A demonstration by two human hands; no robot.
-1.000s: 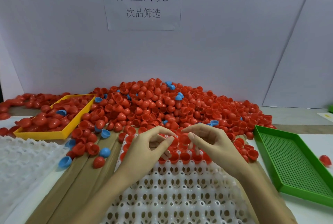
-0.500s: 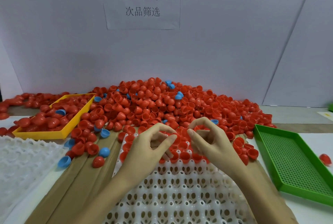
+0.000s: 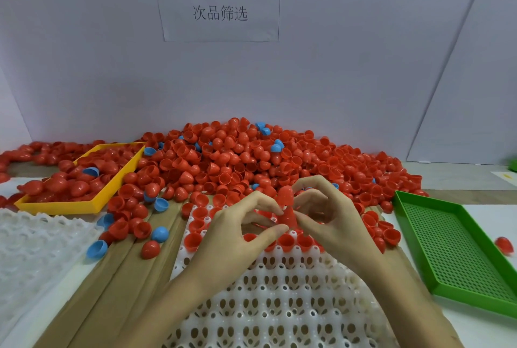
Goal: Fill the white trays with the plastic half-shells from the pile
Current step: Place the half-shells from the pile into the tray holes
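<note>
Both hands, left hand (image 3: 235, 231) and right hand (image 3: 330, 219), pinch red shells (image 3: 286, 203) between them above the white tray (image 3: 279, 300); the pile (image 3: 237, 157) lies beyond.

Glossy plastic half-shells (image 3: 229, 163), perforated white tray (image 3: 279, 300)

Both hands (image 3: 232, 233) (image 3: 333, 224) cover a patch of the tray (image 3: 279, 305), so you can't see which pockets under them are filled. The red shells (image 3: 286, 202) between the fingers are motion-blurred, can't tell how many. Tray runs off the bottom edge, spare tray (image 3: 33, 247) off the left, green tray (image 3: 453, 252) off the right.
</note>
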